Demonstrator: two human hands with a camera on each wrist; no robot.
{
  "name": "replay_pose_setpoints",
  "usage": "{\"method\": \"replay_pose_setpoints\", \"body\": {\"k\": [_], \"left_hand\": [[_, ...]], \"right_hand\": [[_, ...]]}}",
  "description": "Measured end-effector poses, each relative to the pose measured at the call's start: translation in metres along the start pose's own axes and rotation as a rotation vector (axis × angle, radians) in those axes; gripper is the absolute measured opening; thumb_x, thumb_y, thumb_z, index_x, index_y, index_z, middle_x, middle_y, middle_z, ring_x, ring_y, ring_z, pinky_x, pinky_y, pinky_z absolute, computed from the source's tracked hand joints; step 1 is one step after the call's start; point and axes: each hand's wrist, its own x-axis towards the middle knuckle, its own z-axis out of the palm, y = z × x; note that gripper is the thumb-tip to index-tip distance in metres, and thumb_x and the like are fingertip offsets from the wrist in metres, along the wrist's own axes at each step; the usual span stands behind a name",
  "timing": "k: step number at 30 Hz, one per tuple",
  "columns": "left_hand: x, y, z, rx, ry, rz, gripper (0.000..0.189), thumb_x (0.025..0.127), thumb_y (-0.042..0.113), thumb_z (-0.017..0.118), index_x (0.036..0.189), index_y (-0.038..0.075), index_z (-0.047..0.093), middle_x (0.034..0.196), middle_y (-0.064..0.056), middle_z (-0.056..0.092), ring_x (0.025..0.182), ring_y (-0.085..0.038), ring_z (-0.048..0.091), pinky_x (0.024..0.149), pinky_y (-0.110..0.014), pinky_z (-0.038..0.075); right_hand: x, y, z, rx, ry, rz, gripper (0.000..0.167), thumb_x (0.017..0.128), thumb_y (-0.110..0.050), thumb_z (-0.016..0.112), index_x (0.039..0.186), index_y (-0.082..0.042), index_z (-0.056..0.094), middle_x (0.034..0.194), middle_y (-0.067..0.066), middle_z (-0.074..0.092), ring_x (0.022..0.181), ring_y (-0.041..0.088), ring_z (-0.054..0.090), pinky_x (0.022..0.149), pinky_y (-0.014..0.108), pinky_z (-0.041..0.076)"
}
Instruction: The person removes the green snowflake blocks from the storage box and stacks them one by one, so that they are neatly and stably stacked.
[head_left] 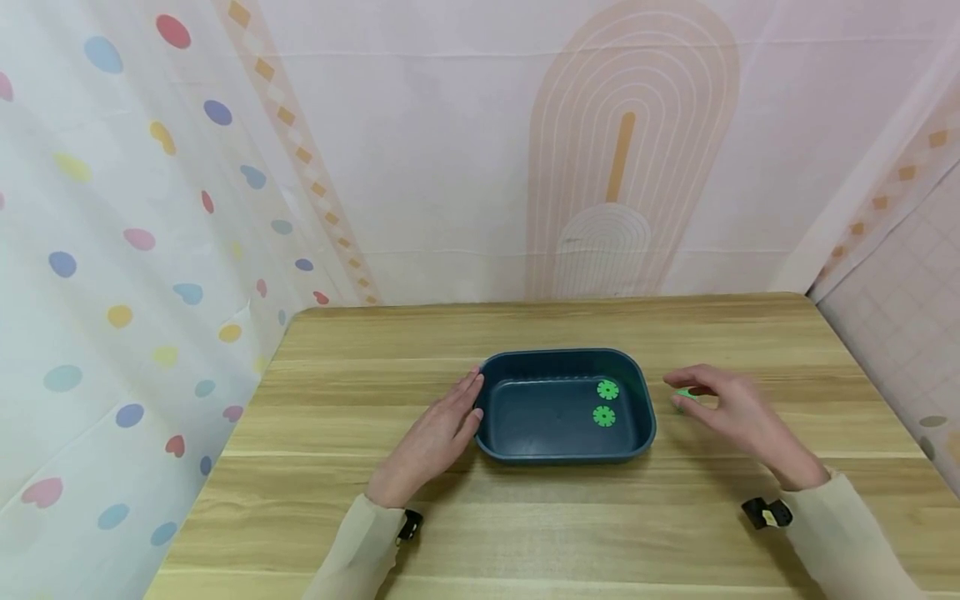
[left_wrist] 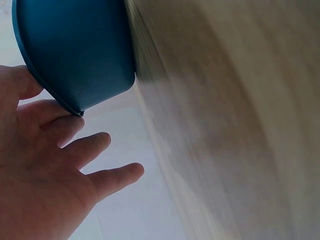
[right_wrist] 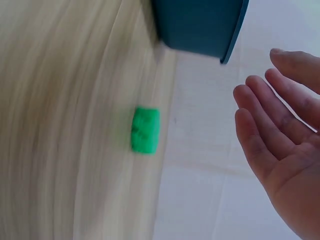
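Note:
A dark teal plastic basin (head_left: 566,457) stands on the wooden table with two notched green discs (head_left: 607,389) lying flat inside, near its right end. My left hand (head_left: 438,429) rests its fingers against the basin's left rim. In the left wrist view, the thumb and nearest fingers touch the rim edge (left_wrist: 50,91), while the other fingers are spread. To the right of the basin, my right hand (head_left: 723,408) hovers with fingers loosely bent and holds nothing. Below it a short green stack (right_wrist: 145,130), blurred, sits on the table; the hand partly hides it in the head view.
The wooden table (head_left: 360,358) reaches back to a patterned curtain (head_left: 450,167). More curtain hangs at the left and right sides. Dark wrist straps (head_left: 767,512) sit at the sleeve cuffs.

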Motion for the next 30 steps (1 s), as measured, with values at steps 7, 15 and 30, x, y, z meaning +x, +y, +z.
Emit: {"method": "replay_pose_setpoints", "body": {"k": [7, 15, 30], "left_hand": [[-0.002, 0.000, -0.001, -0.001, -0.016, -0.008, 0.055, 0.113, 0.027, 0.044, 0.161, 0.003, 0.032, 0.170, -0.009, 0.024, 0.155, -0.028, 0.027, 0.119, -0.056, 0.032], [-0.001, 0.001, -0.002, 0.014, -0.015, -0.004, 0.055, 0.113, 0.026, 0.044, 0.160, 0.002, 0.033, 0.169, -0.010, 0.025, 0.155, -0.027, 0.027, 0.120, -0.053, 0.032], [0.000, 0.001, -0.002, 0.024, -0.024, -0.005, 0.055, 0.113, 0.028, 0.043, 0.161, 0.002, 0.033, 0.169, -0.012, 0.026, 0.155, -0.027, 0.027, 0.120, -0.052, 0.031]], "right_hand": [[0.001, -0.016, 0.013, -0.006, 0.032, -0.065, 0.029, 0.087, 0.001, 0.080, 0.115, -0.003, 0.075, 0.114, 0.010, 0.075, 0.093, 0.025, 0.072, 0.078, 0.036, 0.062], [0.009, -0.030, 0.025, 0.024, 0.018, -0.126, 0.031, 0.086, 0.001, 0.081, 0.116, -0.004, 0.075, 0.117, 0.010, 0.074, 0.095, 0.028, 0.073, 0.079, 0.042, 0.061], [0.027, -0.042, 0.042, 0.073, -0.141, -0.043, 0.032, 0.097, -0.010, 0.075, 0.128, -0.005, 0.071, 0.123, 0.008, 0.072, 0.112, 0.032, 0.069, 0.092, 0.051, 0.057]]}}
